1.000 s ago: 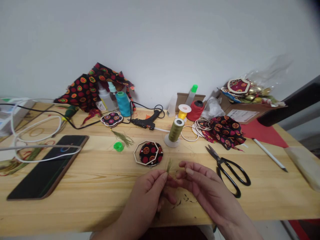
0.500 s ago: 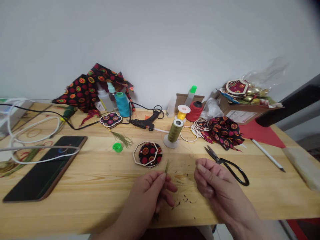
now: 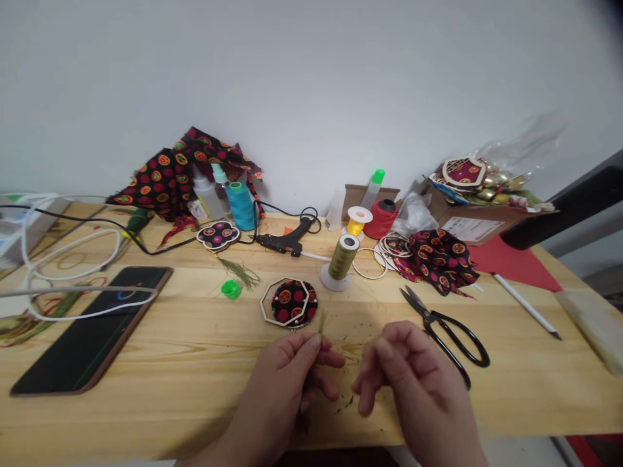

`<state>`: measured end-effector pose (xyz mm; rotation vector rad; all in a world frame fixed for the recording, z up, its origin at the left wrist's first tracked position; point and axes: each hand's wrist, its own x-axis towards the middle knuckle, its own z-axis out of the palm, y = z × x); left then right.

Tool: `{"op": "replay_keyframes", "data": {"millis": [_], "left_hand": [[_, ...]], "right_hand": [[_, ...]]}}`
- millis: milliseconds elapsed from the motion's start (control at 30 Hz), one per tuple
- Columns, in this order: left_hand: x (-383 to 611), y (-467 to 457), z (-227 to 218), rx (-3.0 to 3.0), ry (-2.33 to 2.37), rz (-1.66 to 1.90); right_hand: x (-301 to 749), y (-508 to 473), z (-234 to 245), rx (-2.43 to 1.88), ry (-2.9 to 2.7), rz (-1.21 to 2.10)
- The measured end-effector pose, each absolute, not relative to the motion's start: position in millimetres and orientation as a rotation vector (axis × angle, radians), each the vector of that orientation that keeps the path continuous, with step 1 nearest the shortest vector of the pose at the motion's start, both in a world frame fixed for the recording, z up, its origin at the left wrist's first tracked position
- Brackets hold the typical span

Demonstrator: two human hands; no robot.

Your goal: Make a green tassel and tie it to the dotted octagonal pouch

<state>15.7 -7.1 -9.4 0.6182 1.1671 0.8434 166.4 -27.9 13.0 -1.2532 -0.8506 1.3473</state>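
Note:
My left hand (image 3: 292, 366) pinches a small green feather tuft (image 3: 322, 322) between thumb and fingers, its tip sticking up just above the wooden table (image 3: 195, 350). My right hand (image 3: 406, 376) hovers close beside it with fingers curled and thumb against fingertips; whether it holds a thin strand I cannot make out. Dark trimmed bits (image 3: 348, 402) lie on the wood between the hands. A round patterned fabric piece in an octagonal wooden frame (image 3: 289, 301) lies just beyond the left hand.
Black scissors (image 3: 445, 331) lie right of my right hand. An olive thread spool (image 3: 341, 259), glue gun (image 3: 287, 241), teal spool (image 3: 241, 204), green cap (image 3: 230, 288) and fabric scraps (image 3: 438, 256) sit behind. A phone (image 3: 92, 327) and white cable (image 3: 73, 259) are at left, a pencil (image 3: 525, 305) at right.
My right hand drew away to the right, then came back toward the left hand with fingers curled. The left hand kept its pinch on the feather tuft nearly still.

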Motion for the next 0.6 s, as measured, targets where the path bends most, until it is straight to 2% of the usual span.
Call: {"op": "replay_keyframes", "data": {"millis": [67, 367, 600], "left_hand": [[16.1, -7.2, -6.7, 0.618, 1.169, 0.827], [16.0, -6.2, -5.0, 0.649, 1.143, 0.801], [16.5, -7.7, -5.2, 0.624, 1.068, 0.779]], "right_hand": [[154.7, -31.2, 11.9, -1.327, -0.876, 1.311], [140.0, -35.0, -6.7, -1.616, -1.538, 0.584], [138.3, -36.5, -21.4, -1.632, -1.673, 0.541]]}}
